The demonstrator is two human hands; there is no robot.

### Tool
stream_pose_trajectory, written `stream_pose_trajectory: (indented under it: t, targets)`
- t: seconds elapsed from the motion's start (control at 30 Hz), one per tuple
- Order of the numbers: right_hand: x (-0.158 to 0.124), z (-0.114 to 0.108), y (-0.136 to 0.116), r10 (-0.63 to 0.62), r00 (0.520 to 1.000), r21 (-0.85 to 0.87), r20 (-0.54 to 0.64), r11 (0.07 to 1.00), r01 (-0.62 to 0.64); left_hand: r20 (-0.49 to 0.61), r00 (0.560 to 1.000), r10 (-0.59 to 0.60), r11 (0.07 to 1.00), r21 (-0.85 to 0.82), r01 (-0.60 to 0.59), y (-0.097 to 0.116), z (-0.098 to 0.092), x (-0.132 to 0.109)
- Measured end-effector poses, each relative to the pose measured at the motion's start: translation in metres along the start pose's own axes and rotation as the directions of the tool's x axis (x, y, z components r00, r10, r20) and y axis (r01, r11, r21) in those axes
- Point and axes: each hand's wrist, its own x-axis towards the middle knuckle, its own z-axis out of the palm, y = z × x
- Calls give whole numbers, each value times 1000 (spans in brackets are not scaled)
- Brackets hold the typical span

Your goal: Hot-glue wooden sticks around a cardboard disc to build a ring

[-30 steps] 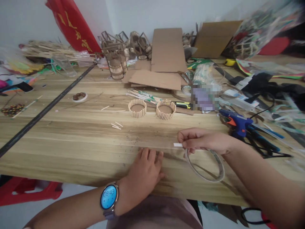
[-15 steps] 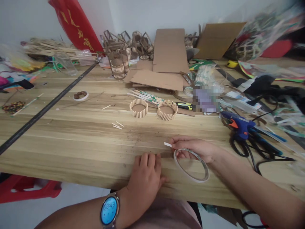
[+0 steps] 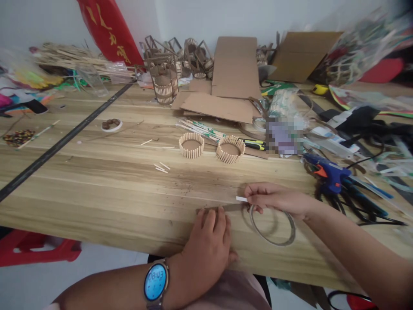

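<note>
My right hand pinches a narrow roll of tape, its ring hanging below the fingers. A short white tab sticks out to the left from the fingertips. My left hand, with a watch on the wrist, lies palm down at the table's front edge. Its fingertips rest on a thin brown strip that runs along the tabletop toward the right fingers. Whether the strip joins the roll, I cannot tell. Farther back stand two round rings of small wooden sticks with brown bases.
A blue glue gun with black cable lies at right. Cut sticks, a white lid of brown balls and a yellow-black cutter are on the table. Cardboard and finished stick baskets stand at the back.
My right hand has moved right with the tape roll, farther from my left hand. More of the brown strip shows between them. The whole view has shifted slightly.
</note>
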Motion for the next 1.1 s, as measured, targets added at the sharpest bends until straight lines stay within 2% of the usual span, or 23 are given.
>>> stream_pose_trajectory:
  t: [0.1, 0.23, 0.3, 0.37, 0.43, 0.53, 0.73, 0.93, 1.1]
  targets:
    - [5, 13, -10, -17, 1000, 22, 19, 1000, 17, -2, 1000, 16, 1000, -4, -16, 0, 1, -1]
    - [21, 34, -14, 45, 988, 155, 148, 986, -68, -2, 999, 34, 999, -15, -34, -4, -1, -2]
    - [29, 36, -9, 78, 978, 207, 192, 971, -118, -20, 998, 60, 998, -20, -60, -7, -1, -6]
    - [33, 32, -4, 98, 978, 250, 185, 958, -143, -53, 997, 64, 998, -11, -64, -11, 1, -15]
    - [34, 28, -2, 115, 979, 262, 168, 952, -156, -89, 996, 24, 1000, 14, -23, -15, 5, -25]
    - [33, 31, -9, 138, 976, 170, 168, 971, -166, -120, 993, -14, 999, 33, 18, -20, 9, -37]
    - [44, 51, -25, 99, 979, -192, 178, 979, -64, -139, 990, 5, 999, 49, 2, -20, 12, -38]
    - [56, 55, -27, 156, 970, -237, 184, 965, -110, -170, 985, 4, 1000, 25, 0, -22, 10, -39]
    - [58, 62, -23, 182, 979, -296, 91, 944, -148, -275, 961, -25, 999, -36, 15, -32, 7, -46]
